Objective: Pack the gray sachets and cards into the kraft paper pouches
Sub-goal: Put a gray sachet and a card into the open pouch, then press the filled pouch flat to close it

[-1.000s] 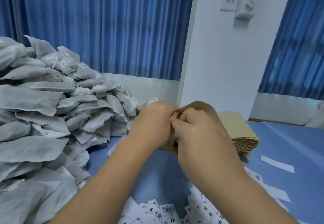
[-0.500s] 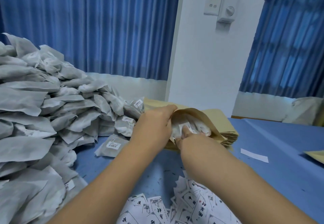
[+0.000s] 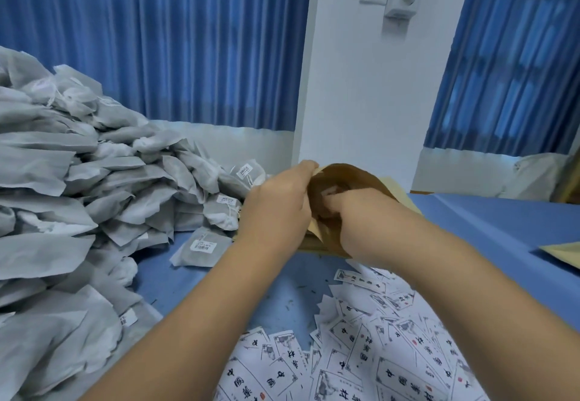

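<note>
**Kraft pouch mid-fill**

Kraft paper bulged open where the pouch (image 3: 351, 177) was held just above the blue tabletop (image 3: 489, 243), its mouth turned toward the person. The left hand (image 3: 276, 202) pinched the rim at the mouth's left side. The right hand (image 3: 354, 218) was pushed into the opening; its fingers were hidden inside, so I could not tell whether they gripped anything. Something pale showed inside beside them.

A stack (image 3: 400, 185) of flat pouches lay right behind. The sachets (image 3: 94, 181) were heaped high to the left, and the cards (image 3: 361, 353) were strewn near the person.

By my reading, the step was seating the contents in the pouch. The next move would call for drawing the right hand out without dragging the contents back, while the left kept the rim steady.
</note>
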The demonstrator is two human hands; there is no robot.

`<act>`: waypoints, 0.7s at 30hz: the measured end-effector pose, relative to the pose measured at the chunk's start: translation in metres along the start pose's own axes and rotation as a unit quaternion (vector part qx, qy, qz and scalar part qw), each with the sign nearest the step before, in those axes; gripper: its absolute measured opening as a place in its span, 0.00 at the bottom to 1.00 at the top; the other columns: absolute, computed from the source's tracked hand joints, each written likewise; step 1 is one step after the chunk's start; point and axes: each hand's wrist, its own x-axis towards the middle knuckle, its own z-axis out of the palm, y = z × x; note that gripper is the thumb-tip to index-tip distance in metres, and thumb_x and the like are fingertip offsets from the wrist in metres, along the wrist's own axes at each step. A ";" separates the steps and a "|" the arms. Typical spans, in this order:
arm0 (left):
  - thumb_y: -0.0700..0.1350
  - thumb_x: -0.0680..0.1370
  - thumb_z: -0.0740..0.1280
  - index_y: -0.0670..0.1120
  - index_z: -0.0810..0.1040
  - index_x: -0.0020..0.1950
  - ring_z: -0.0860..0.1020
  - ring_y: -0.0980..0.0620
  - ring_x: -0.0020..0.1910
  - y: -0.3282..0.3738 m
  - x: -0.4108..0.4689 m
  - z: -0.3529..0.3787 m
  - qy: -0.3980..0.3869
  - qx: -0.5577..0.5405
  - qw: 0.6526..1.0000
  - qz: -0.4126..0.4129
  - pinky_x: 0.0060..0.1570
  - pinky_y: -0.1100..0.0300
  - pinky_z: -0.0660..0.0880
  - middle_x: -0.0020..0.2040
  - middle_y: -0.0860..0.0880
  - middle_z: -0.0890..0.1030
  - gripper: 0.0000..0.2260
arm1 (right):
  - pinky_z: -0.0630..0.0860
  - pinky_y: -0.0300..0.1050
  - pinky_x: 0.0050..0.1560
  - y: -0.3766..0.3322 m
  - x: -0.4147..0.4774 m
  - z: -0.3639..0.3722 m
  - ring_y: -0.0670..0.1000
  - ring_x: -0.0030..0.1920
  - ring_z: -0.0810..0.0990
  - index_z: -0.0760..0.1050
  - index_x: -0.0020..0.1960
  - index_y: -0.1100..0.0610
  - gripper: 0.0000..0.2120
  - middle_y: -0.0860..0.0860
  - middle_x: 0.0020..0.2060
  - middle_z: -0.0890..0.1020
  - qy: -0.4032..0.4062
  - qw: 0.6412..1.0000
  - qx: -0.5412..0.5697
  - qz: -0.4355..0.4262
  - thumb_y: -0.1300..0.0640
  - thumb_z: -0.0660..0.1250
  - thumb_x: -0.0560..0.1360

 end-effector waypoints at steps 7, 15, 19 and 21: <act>0.39 0.80 0.61 0.45 0.79 0.61 0.79 0.41 0.49 -0.002 -0.004 0.008 0.017 -0.006 1.000 0.015 0.48 0.46 0.75 0.49 0.45 0.83 0.12 | 0.73 0.39 0.44 0.016 -0.064 0.027 0.44 0.44 0.77 0.81 0.55 0.52 0.16 0.45 0.42 0.80 0.129 0.960 0.165 -0.185 0.67 0.62 0.74; 0.46 0.78 0.63 0.54 0.80 0.55 0.79 0.46 0.46 0.007 -0.004 0.012 0.009 0.033 0.999 0.023 0.42 0.54 0.73 0.46 0.53 0.83 0.09 | 0.70 0.35 0.52 0.062 -0.096 0.096 0.36 0.53 0.69 0.78 0.59 0.44 0.12 0.35 0.48 0.74 0.035 0.986 0.157 -0.044 0.47 0.62 0.78; 0.48 0.76 0.63 0.56 0.79 0.56 0.79 0.50 0.49 0.007 -0.004 0.013 -0.034 0.041 0.999 0.006 0.44 0.54 0.75 0.49 0.56 0.83 0.11 | 0.67 0.40 0.60 0.062 -0.099 0.097 0.39 0.58 0.66 0.75 0.59 0.51 0.36 0.35 0.55 0.72 -0.031 0.990 0.132 -0.025 0.25 0.54 0.68; 0.48 0.76 0.63 0.57 0.79 0.56 0.80 0.51 0.50 0.007 -0.004 0.013 -0.055 0.045 0.997 0.006 0.47 0.53 0.76 0.50 0.57 0.83 0.11 | 0.64 0.40 0.62 0.057 -0.101 0.098 0.41 0.61 0.65 0.74 0.62 0.50 0.40 0.37 0.59 0.69 -0.062 0.992 0.104 -0.032 0.22 0.53 0.65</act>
